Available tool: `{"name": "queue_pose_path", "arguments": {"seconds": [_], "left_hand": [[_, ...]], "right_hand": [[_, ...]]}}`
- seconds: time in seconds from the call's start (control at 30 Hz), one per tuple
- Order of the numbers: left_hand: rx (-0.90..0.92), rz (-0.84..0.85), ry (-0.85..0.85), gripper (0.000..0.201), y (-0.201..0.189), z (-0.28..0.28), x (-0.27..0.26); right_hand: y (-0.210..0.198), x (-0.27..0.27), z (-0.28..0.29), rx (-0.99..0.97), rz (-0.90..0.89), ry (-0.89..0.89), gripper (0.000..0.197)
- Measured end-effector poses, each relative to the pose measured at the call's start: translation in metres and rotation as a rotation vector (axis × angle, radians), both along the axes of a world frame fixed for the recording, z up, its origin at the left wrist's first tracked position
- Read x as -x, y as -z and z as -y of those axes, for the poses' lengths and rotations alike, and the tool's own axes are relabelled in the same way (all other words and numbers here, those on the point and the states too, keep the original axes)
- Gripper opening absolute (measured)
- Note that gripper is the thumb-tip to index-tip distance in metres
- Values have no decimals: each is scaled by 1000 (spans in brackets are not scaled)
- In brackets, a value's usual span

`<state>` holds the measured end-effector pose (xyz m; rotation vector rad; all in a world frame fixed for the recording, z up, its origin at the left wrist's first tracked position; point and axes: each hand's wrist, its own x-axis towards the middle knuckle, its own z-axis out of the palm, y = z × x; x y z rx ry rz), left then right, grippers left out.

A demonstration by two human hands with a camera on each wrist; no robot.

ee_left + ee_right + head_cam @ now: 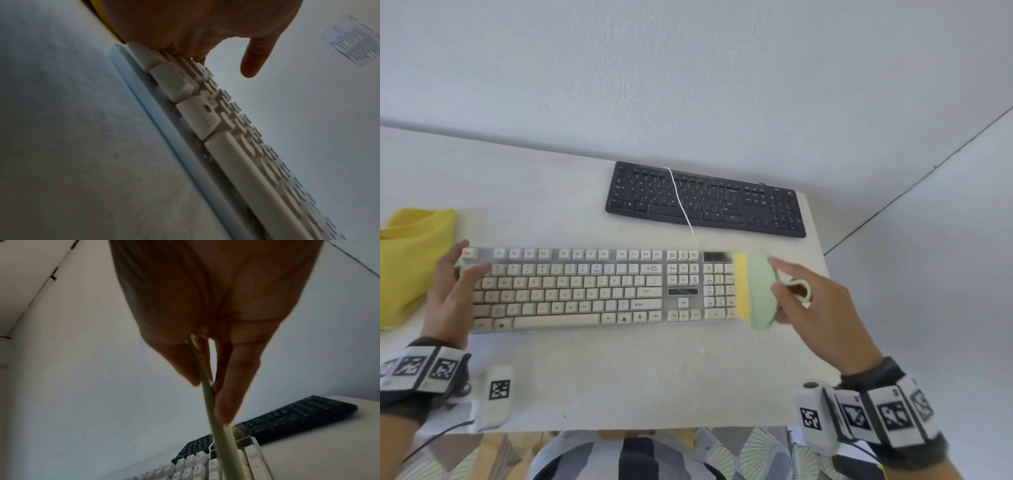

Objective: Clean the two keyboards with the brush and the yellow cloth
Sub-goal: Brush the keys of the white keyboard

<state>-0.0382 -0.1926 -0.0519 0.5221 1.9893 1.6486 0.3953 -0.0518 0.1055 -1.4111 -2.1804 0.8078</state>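
Right hand pinches brush over white keyboard's right end; flat-fingered left hand steadies its left end. Risk: light pinch, brush may slip.

The head view looks forward and steeply down from above the person's chest, taking in the whole white table and the wall behind. The left wrist view sits low, almost at table height, looking along the front edge of the white keyboard — very near, with the left hand filling its top. The right wrist view looks along the right hand from close behind, down toward the white keyboard's right end and the black keyboard beyond. All three views share the white keyboard; head and right wrist views also share the black one.
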Motion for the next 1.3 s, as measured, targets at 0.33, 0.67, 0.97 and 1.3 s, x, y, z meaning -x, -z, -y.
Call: {"name": "queue_pose_path", "arguments": {"seconds": [0.33, 0.67, 0.97, 1.3], "left_hand": [[5, -46, 17, 52, 16, -3, 10], [31, -90, 6, 47, 15, -3, 9], [4, -89, 15, 42, 12, -1, 7], [11, -67, -3, 40, 16, -5, 8]], "right_hand": [[16, 2, 3, 119, 218, -124, 39], [37, 7, 4, -100, 38, -20, 41], [4, 7, -7, -265, -62, 9, 38], [6, -6, -9, 71, 137, -107, 36]]}}
